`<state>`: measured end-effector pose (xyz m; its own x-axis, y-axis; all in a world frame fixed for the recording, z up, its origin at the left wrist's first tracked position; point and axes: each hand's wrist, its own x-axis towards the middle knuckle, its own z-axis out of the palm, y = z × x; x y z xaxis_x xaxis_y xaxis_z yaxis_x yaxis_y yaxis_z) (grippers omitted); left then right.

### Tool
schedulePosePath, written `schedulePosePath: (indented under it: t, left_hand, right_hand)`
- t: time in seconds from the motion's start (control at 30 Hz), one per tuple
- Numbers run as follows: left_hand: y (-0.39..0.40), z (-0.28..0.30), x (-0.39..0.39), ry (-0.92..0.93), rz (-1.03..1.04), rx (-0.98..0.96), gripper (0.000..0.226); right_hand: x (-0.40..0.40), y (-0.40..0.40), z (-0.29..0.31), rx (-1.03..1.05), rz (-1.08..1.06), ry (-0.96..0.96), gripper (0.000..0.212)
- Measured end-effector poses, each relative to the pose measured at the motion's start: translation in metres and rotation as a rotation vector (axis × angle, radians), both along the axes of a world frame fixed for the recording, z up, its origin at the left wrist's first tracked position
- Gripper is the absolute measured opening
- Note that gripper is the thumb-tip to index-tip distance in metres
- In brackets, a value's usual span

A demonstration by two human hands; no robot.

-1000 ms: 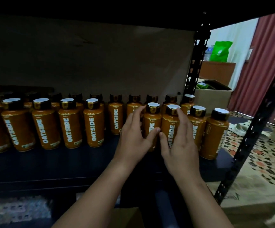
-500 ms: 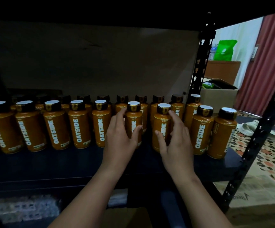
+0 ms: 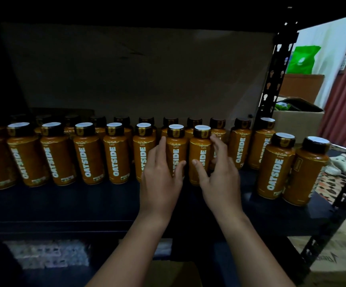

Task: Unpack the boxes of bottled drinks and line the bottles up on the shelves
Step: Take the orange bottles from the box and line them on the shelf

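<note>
Several orange Oatside bottles with dark caps stand in two rows on a dark shelf (image 3: 64, 206). My left hand (image 3: 160, 179) grips one front-row bottle (image 3: 175, 150), thumb across its label. Just to its right, my right hand (image 3: 219, 177) holds the neighbouring bottle (image 3: 201, 154), fingers behind it and thumb in front. Both bottles stand upright on the shelf, side by side, in line with the front row (image 3: 87, 154). Two more bottles (image 3: 275, 164) stand apart at the shelf's right end, nearer the front edge.
A black slotted shelf post (image 3: 275, 79) rises at the back right, another post (image 3: 339, 208) at the front right. A cardboard box (image 3: 298, 125) and a green bag (image 3: 302, 59) sit beyond. More cardboard (image 3: 333, 257) lies on the patterned floor. Another board overhangs above.
Both hands slid their two bottles leftward along the shelf, closing them up against the front row. A gap has opened between these and the two bottles at the right end.
</note>
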<state>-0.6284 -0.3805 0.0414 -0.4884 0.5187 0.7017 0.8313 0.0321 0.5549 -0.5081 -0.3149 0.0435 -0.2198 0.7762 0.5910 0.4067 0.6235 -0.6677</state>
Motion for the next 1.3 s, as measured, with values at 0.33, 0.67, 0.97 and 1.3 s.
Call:
schedulePosePath:
  t: [0.33, 0.67, 0.97, 1.3]
  left_hand:
    - [-0.001, -0.003, 0.000, -0.044, 0.052, -0.008, 0.072]
    - [0.001, -0.005, -0.003, -0.096, 0.045, 0.044, 0.066]
    - [0.002, -0.008, -0.006, -0.133, 0.020, 0.079, 0.065]
    - [0.004, -0.009, -0.008, -0.152, 0.004, 0.106, 0.065]
  right_hand:
    - [-0.003, -0.006, 0.003, -0.136, 0.118, -0.028, 0.105]
    - [-0.005, -0.012, 0.005, -0.117, 0.122, -0.071, 0.104]
    - [-0.004, -0.012, 0.004, -0.116, 0.109, -0.077, 0.103]
    - [-0.005, -0.012, 0.004, -0.116, 0.104, -0.079, 0.103]
